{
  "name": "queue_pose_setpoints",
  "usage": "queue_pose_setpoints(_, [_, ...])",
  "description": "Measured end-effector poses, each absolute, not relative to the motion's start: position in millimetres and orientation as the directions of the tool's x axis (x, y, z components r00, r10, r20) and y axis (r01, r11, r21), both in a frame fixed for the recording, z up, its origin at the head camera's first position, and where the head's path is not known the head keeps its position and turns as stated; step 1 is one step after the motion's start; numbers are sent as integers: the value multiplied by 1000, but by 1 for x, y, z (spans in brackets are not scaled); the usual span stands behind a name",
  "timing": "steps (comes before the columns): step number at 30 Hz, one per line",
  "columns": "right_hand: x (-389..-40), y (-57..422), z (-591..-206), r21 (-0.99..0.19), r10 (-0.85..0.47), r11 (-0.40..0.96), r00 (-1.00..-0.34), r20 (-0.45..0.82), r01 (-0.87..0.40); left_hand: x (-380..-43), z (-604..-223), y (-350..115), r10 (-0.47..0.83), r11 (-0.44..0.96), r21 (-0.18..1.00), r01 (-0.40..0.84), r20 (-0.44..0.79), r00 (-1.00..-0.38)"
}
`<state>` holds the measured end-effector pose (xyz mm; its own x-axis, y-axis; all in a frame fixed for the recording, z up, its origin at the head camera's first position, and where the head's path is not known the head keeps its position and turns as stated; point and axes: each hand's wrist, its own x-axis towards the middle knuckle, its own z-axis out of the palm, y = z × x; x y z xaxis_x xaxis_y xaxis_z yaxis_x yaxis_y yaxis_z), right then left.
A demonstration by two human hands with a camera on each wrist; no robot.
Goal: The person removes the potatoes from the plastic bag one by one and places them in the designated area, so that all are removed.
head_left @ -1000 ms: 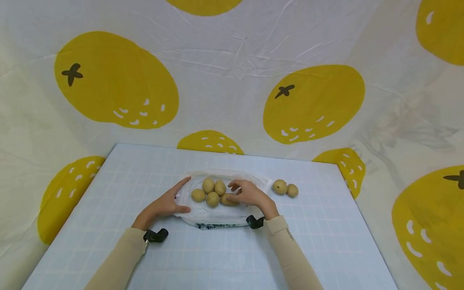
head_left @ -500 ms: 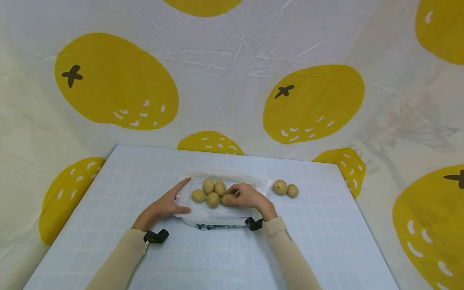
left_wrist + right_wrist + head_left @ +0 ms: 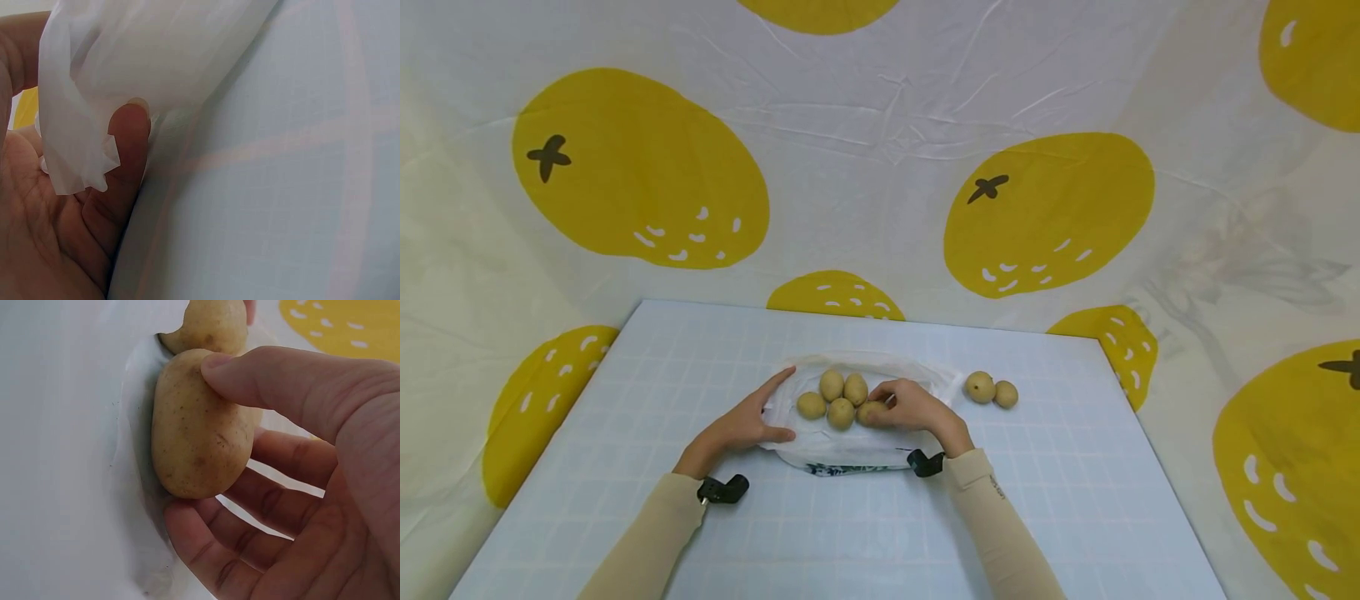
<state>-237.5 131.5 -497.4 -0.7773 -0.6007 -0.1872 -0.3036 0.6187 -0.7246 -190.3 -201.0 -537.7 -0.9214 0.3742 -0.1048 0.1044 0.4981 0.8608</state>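
A potato (image 3: 194,437) at the right end of a small group is gripped by my right hand (image 3: 919,407), thumb on top and fingers curled around its far side. Several other potatoes (image 3: 840,413) lie close against it on a white plastic bag (image 3: 850,446) spread flat on the table. At the bag's left end, my left hand (image 3: 745,422) is spread wide, thumb and fingers apart on either side of the edge. In the left wrist view the thumb (image 3: 130,134) touches the thin plastic, and the bag partly hides the fingers behind it.
Two more potatoes (image 3: 980,387) sit side by side on the table, just right of the bag. The pale checked tabletop (image 3: 820,542) ends at the back against a white cloth (image 3: 865,200) printed with large yellow fruit. Green print shows along the bag's near edge.
My right hand has come down slightly to the left, and its fingers have closed around the rightmost potato of the group. The left hand has stayed in place.
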Motion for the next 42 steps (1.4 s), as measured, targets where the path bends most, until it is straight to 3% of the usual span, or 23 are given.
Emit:
queue_pose_setpoints(25, [-237,136,-495,-727,-605,609,-779,-166,-318,-191,-540,-201,375,495,864,98,-111,-920])
queue_pose_setpoints(42, [-232,143,-477,-729,-534,624,-835,-136,-281,-189,-536,-200,369,495,865,83,-123,-921])
